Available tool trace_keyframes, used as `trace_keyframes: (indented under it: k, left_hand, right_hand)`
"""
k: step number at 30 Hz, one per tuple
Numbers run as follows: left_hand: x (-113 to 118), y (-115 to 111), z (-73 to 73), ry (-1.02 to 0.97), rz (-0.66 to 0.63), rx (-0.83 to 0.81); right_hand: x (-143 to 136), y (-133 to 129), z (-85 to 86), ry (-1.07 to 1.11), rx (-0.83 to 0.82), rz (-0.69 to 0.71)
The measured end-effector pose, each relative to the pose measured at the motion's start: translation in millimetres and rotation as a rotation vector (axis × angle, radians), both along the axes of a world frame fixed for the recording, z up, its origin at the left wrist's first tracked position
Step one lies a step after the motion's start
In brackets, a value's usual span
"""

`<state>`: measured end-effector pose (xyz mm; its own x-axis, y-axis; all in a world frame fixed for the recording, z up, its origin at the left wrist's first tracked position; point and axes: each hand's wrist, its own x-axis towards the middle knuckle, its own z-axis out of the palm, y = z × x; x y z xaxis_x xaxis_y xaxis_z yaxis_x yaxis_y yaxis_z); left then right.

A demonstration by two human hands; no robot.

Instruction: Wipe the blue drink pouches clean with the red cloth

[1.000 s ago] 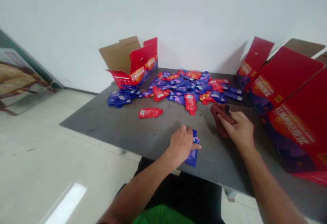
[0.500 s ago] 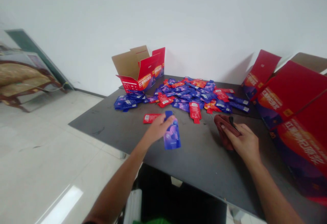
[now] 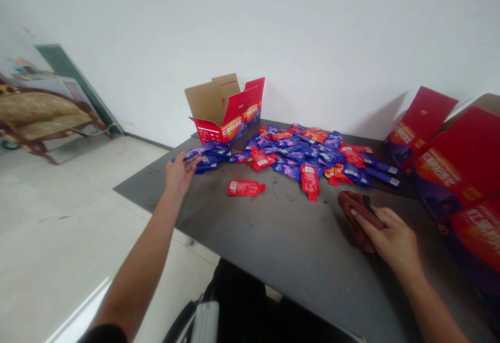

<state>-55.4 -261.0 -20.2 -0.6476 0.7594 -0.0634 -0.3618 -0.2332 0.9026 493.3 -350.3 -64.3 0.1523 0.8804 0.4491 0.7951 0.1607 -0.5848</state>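
The left hand (image 3: 179, 173) reaches to the far left part of the table (image 3: 273, 244), its fingers at a blue pouch (image 3: 200, 150) over the near side of a blue pile (image 3: 211, 164). The blue pouch's long axis runs from the fingers toward the far right, slanted slightly across the table; its hand-side end is mostly covered. Whether the left grip pinches the blue pouch or has let it go cannot be told.

The right grip is closed on a brown cloth (image 3: 356, 223), soft, matte and bunched into folds, above the right part of the table. A slim dark object (image 3: 366, 201) also shows at the fingers of the right hand (image 3: 396, 239); what it is cannot be made out.

Between the hands, a red pouch (image 3: 246, 188) lies flat, long axis left to right, its narrow neck pointing right. A second red pouch (image 3: 310, 180) points its neck toward the person. Both are smooth and flat, with pale printed labels. Beyond them spreads a mixed heap (image 3: 292, 150) of glossy blue and red pouches, overlapping at many angles. Behind the blue pile stands an open carton (image 3: 213, 132) of printed cardboard, plain tan inside, flaps raised. Larger red and purple cartons (image 3: 437, 171) stand at the right.
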Motion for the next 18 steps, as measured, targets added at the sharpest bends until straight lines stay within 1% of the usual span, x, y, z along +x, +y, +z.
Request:
trace_keyframes:
  k: [3, 5, 7, 10, 14, 18]
  left_hand:
    - [-12.7, 7.4, -4.6, -0.037, -0.003, 0.003]
    - [-19.3, 17.0, -3.9, -0.05, -0.03, -0.008]
    - [-24.5, 29.7, 0.1, -0.057, -0.061, -0.02]
    - [-28.3, 50.7, 10.2, -0.054, -0.106, -0.025]
    - [-25.4, 74.8, 21.9, -0.052, -0.199, -0.041]
    - [-20.0, 93.0, 26.6, -0.051, -0.295, -0.08]
  right_hand:
    - [1.5, -0.2, -0.9, 0.01, -0.035, -0.006]
    - [0.9, -0.5, 0.2, 0.014, -0.054, -0.007]
    - [-0.6, -0.6, 2.1, 0.011, -0.07, -0.005]
    - [-3.1, 0.0, 4.5, 0.021, -0.088, -0.002]
    - [-5.2, 1.1, 4.8, 0.025, -0.103, 0.003]
    - [-4.5, 1.3, 3.5, -0.001, -0.106, 0.027]
